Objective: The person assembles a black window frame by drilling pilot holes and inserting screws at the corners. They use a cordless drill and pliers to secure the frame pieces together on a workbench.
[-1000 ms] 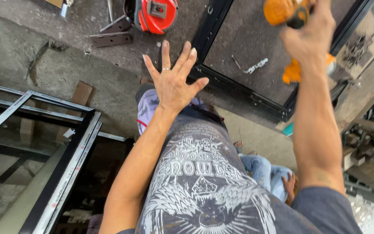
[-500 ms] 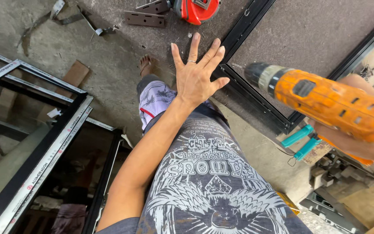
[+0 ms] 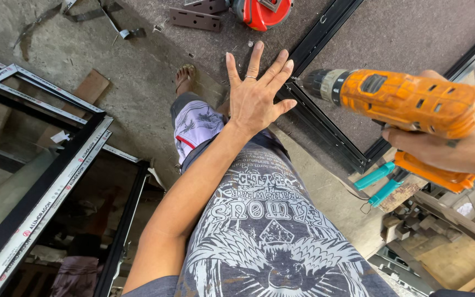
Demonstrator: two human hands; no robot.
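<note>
My right hand grips an orange cordless drill by its handle, the chuck pointing left toward the black aluminium frame lying on a brown board. My left hand is spread open with a ring on one finger, held flat above the edge of the board, close to the frame's corner. It holds nothing. The drill's tip is just right of my left fingertips.
A red tool and brown hinge plates lie at the top. Black framed panels with taped edges stand at the left. Teal-handled pliers lie at the right. A sandalled foot rests on the concrete floor.
My right hand has brought the drill down from high up and leftward, level with the frame. My left hand stays spread near the frame corner. The view has shifted right.
</note>
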